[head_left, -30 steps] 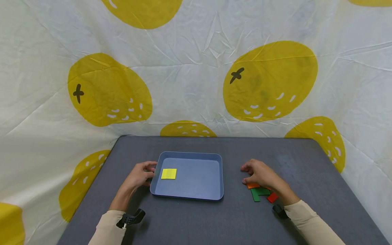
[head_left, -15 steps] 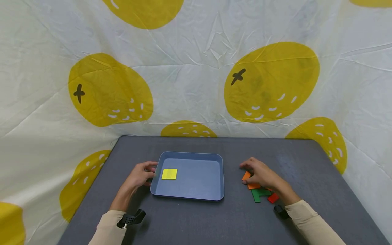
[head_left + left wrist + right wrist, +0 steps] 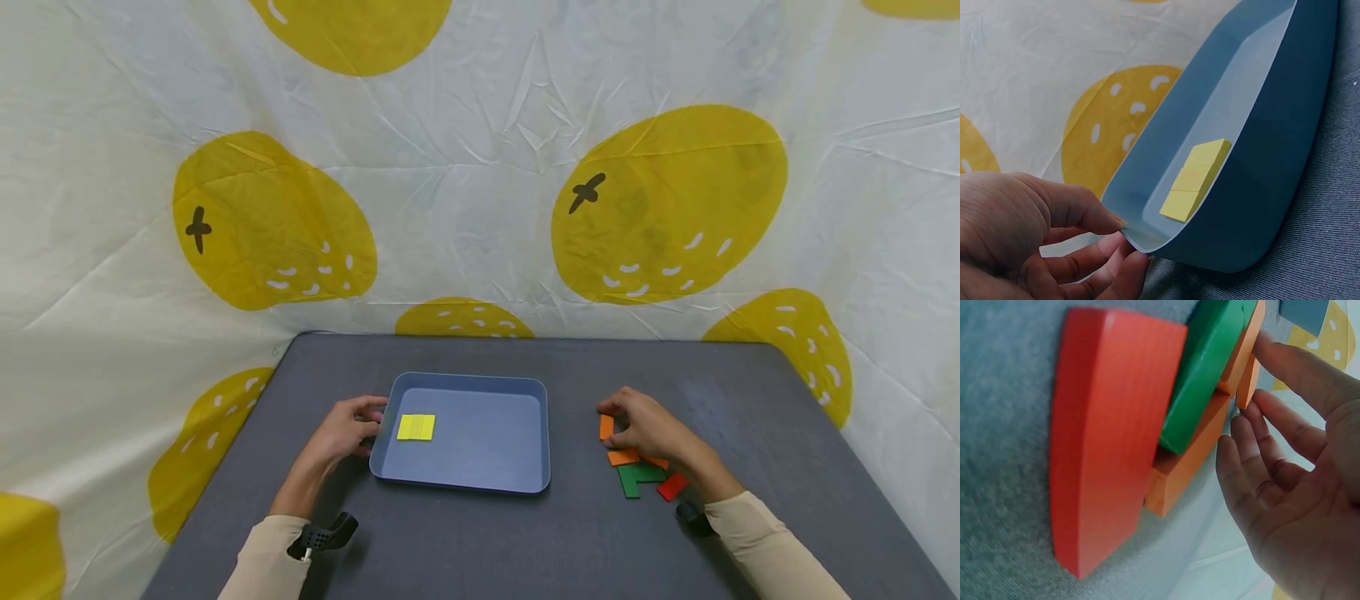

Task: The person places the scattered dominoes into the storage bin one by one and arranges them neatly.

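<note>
In the head view my left hand [image 3: 347, 430] is at the left end of a blue-grey tray [image 3: 480, 483]. The left wrist view shows its thumb and fingers pinching the rim at a corner. Yellow rectangular blocks [image 3: 1194, 178] lie flat, side by side, inside the tray near that end. To the right of the tray, my right hand [image 3: 648, 427] holds a small orange block [image 3: 607, 427] between thumb and fingertips, at table level. Just below that hand lie other orange blocks [image 3: 623, 457], green blocks [image 3: 630, 482] and a red block [image 3: 1116, 431], some overlapping.
The dark grey table [image 3: 480, 550] reaches back to a white cloth [image 3: 457, 225] printed with yellow fruit. A strip of table separates the tray from the loose blocks. Each wrist wears a black band device [image 3: 322, 536].
The orange block at my right fingertips has come into view and turned straighter, shifting slightly away from the pile. My right hand has moved a little to the right. The left hand stays put.
</note>
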The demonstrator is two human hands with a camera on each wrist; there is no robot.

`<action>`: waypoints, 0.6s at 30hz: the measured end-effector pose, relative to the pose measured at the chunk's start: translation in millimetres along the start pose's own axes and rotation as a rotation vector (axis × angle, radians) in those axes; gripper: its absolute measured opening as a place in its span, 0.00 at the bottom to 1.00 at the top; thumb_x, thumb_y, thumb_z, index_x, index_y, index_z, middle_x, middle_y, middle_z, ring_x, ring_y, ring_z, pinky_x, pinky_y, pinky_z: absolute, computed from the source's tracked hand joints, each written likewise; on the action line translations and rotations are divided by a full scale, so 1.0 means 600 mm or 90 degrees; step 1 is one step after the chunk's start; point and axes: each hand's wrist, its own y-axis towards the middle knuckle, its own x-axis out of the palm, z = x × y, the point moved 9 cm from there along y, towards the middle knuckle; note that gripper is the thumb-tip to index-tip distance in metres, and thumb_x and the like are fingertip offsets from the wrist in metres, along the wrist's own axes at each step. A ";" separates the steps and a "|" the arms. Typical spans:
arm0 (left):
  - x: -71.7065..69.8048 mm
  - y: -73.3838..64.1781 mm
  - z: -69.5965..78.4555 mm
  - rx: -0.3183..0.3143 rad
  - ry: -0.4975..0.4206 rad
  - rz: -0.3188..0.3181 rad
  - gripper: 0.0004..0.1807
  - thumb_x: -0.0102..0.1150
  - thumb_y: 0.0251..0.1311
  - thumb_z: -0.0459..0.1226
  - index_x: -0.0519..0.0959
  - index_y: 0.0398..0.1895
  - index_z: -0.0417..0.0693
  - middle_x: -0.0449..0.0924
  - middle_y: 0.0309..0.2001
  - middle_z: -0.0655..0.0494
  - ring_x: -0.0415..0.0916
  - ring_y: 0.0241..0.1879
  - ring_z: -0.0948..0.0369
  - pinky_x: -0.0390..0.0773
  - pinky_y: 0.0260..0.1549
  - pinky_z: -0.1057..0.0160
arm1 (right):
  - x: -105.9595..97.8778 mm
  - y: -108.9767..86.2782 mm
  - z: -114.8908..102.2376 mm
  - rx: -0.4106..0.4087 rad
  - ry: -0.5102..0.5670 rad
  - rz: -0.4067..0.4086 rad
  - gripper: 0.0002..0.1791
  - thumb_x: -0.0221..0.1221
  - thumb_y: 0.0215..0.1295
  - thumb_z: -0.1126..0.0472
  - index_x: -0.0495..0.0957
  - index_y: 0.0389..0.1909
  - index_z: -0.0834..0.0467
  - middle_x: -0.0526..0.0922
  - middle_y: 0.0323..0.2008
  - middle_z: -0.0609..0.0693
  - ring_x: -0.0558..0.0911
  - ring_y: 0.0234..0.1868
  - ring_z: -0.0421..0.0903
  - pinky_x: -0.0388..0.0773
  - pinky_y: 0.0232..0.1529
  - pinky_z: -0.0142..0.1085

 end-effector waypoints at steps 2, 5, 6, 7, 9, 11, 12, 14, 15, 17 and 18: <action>-0.001 0.000 0.000 -0.004 -0.002 0.002 0.25 0.55 0.68 0.27 0.74 0.69 0.42 0.75 0.51 0.39 0.78 0.39 0.51 0.83 0.29 0.54 | -0.002 0.001 -0.001 0.000 -0.012 -0.001 0.27 0.74 0.56 0.62 0.81 0.56 0.66 0.80 0.49 0.56 0.80 0.51 0.57 0.79 0.51 0.52; -0.002 -0.001 0.000 -0.007 -0.003 0.003 0.25 0.55 0.67 0.27 0.74 0.69 0.42 0.75 0.51 0.39 0.78 0.39 0.51 0.83 0.29 0.53 | -0.004 0.002 -0.001 -0.004 -0.026 -0.002 0.25 0.74 0.55 0.62 0.82 0.53 0.66 0.80 0.47 0.55 0.79 0.48 0.55 0.79 0.49 0.50; -0.002 -0.002 0.000 -0.007 -0.003 0.003 0.25 0.55 0.67 0.27 0.74 0.68 0.41 0.75 0.51 0.39 0.78 0.39 0.51 0.84 0.29 0.53 | -0.004 0.002 -0.002 -0.003 -0.027 -0.002 0.24 0.74 0.56 0.62 0.82 0.53 0.65 0.80 0.46 0.54 0.79 0.48 0.54 0.79 0.48 0.49; -0.002 -0.002 0.000 -0.008 -0.003 0.003 0.25 0.55 0.67 0.27 0.74 0.68 0.41 0.75 0.51 0.39 0.78 0.39 0.51 0.84 0.29 0.53 | -0.005 0.002 -0.002 -0.004 -0.028 -0.003 0.24 0.74 0.56 0.62 0.82 0.53 0.65 0.80 0.46 0.54 0.79 0.47 0.54 0.78 0.48 0.49; -0.002 -0.002 0.000 -0.010 -0.003 0.004 0.25 0.55 0.67 0.27 0.74 0.68 0.42 0.75 0.51 0.39 0.78 0.39 0.51 0.84 0.29 0.53 | -0.005 0.002 -0.003 -0.007 -0.029 -0.004 0.23 0.74 0.57 0.62 0.82 0.52 0.65 0.79 0.46 0.54 0.79 0.47 0.53 0.78 0.47 0.47; -0.002 -0.001 -0.001 -0.010 -0.003 0.004 0.25 0.55 0.67 0.27 0.74 0.68 0.41 0.75 0.51 0.39 0.78 0.39 0.51 0.83 0.29 0.53 | -0.006 0.002 -0.004 -0.013 -0.031 -0.004 0.22 0.73 0.58 0.62 0.82 0.52 0.64 0.79 0.46 0.54 0.79 0.46 0.52 0.78 0.46 0.46; -0.002 -0.001 -0.001 -0.010 -0.003 0.004 0.25 0.55 0.67 0.27 0.74 0.68 0.41 0.75 0.51 0.39 0.78 0.39 0.51 0.83 0.29 0.53 | -0.007 0.002 -0.006 -0.017 -0.030 -0.003 0.21 0.73 0.58 0.62 0.82 0.52 0.64 0.79 0.46 0.54 0.79 0.46 0.52 0.78 0.46 0.46; -0.002 -0.001 0.000 -0.009 -0.003 0.004 0.25 0.55 0.67 0.27 0.74 0.68 0.41 0.75 0.51 0.39 0.78 0.39 0.51 0.83 0.29 0.53 | -0.008 0.002 -0.007 -0.026 -0.033 -0.001 0.21 0.73 0.58 0.61 0.82 0.51 0.64 0.79 0.46 0.53 0.79 0.46 0.52 0.78 0.45 0.45; -0.002 -0.001 0.000 -0.008 -0.003 0.004 0.26 0.55 0.67 0.27 0.74 0.68 0.41 0.75 0.51 0.39 0.77 0.39 0.51 0.84 0.29 0.53 | -0.009 0.002 -0.008 -0.032 -0.035 0.000 0.21 0.72 0.58 0.61 0.82 0.51 0.64 0.80 0.46 0.53 0.80 0.46 0.52 0.79 0.45 0.45; -0.002 -0.001 0.000 -0.007 -0.002 0.003 0.26 0.55 0.67 0.27 0.73 0.68 0.41 0.75 0.51 0.39 0.77 0.39 0.51 0.83 0.29 0.54 | -0.010 0.002 -0.011 -0.041 -0.037 0.002 0.21 0.72 0.59 0.61 0.82 0.52 0.64 0.80 0.46 0.53 0.80 0.46 0.53 0.79 0.45 0.45; -0.002 -0.001 0.001 -0.006 -0.002 0.004 0.26 0.55 0.67 0.27 0.74 0.68 0.41 0.75 0.51 0.39 0.77 0.39 0.51 0.83 0.29 0.54 | -0.010 0.002 -0.011 -0.045 -0.037 0.003 0.21 0.72 0.59 0.61 0.82 0.52 0.64 0.80 0.46 0.53 0.80 0.46 0.53 0.79 0.45 0.45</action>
